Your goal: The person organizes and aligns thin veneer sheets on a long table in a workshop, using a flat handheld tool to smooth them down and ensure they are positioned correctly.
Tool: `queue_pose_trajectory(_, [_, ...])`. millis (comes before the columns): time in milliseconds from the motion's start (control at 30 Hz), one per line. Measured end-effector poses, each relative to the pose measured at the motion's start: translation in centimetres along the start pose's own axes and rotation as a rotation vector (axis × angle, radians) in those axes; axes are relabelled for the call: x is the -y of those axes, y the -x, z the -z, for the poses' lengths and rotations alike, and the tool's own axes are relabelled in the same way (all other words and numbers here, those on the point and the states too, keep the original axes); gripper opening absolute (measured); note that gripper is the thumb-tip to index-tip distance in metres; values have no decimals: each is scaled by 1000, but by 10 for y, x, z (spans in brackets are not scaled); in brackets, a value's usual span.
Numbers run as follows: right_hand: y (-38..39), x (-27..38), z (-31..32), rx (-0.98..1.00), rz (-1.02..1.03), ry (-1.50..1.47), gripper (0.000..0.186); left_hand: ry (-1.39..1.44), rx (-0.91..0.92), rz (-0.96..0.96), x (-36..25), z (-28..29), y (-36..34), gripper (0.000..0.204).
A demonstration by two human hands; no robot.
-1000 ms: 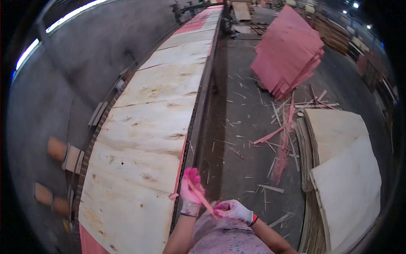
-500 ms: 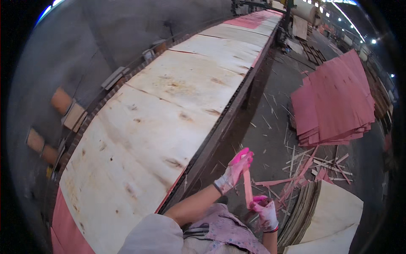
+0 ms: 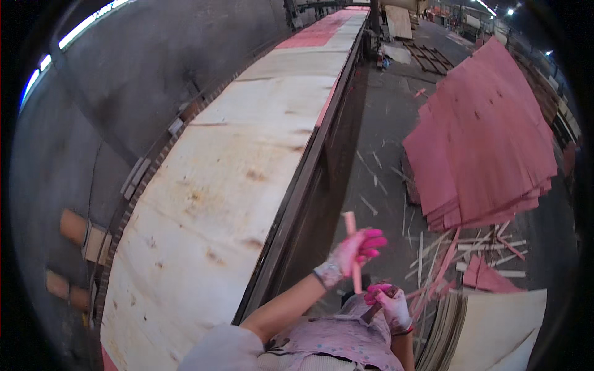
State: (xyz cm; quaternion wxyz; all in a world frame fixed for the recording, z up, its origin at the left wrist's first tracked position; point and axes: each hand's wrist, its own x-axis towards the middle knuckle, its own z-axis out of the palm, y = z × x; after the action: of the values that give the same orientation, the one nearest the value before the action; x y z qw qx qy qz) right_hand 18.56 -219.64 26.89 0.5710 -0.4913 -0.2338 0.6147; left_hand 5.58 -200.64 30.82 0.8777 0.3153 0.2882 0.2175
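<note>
My left hand (image 3: 352, 252), in a white glove with pink fingers, is raised beside the conveyor's near edge. A narrow pink veneer strip (image 3: 357, 278) runs across this hand, showing above and below it; the fingers are partly spread, and the strip seems caught at the palm. Lower and to the right, my right hand (image 3: 390, 306), gloved alike, is closed around a dark brown, narrow tool (image 3: 371, 313), perhaps a knife. The tool points down and left in front of my patterned apron (image 3: 334, 334).
Pale veneer sheets (image 3: 204, 204) cover the long conveyor on my left, with pink sheets (image 3: 315, 34) farther along. A pink veneer stack (image 3: 479, 136) leans at the right. Below it lie loose offcut strips (image 3: 489, 247) and a pale veneer stack (image 3: 501, 328).
The strip has left my right hand and now extends past my left hand at both ends. My left fingers have spread. The view has turned slightly, shifting the conveyor left.
</note>
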Motion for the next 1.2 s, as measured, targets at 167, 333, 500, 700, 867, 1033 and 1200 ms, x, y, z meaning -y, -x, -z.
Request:
queue_pose_trajectory(167, [-130,96,45,54,-35,2,30,58,-490,-245,-106,46,-73,39])
queue_pose_trajectory(333, [-246,164,76,66,23,21,19,115,-637,-374,-129,93,-108,44])
queue_pose_trajectory(500, [-355,185,108,102,23,108,21,277,-687,-399,-143,162,-183,38])
queue_pose_trajectory(700, [-460,215,134,-72,45,186,25,262,-618,-327,-237,187,-350,34])
queue_pose_trajectory(867, [-494,264,159,-291,138,300,34,22,-344,-84,-317,118,-504,36])
queue_pose_trajectory(1033, [-526,338,211,-540,-13,552,30,-205,-147,87,-343,48,-609,44])
queue_pose_trajectory(1200, [-567,431,328,-841,92,850,32,-228,-80,-42,-346,29,-686,46])
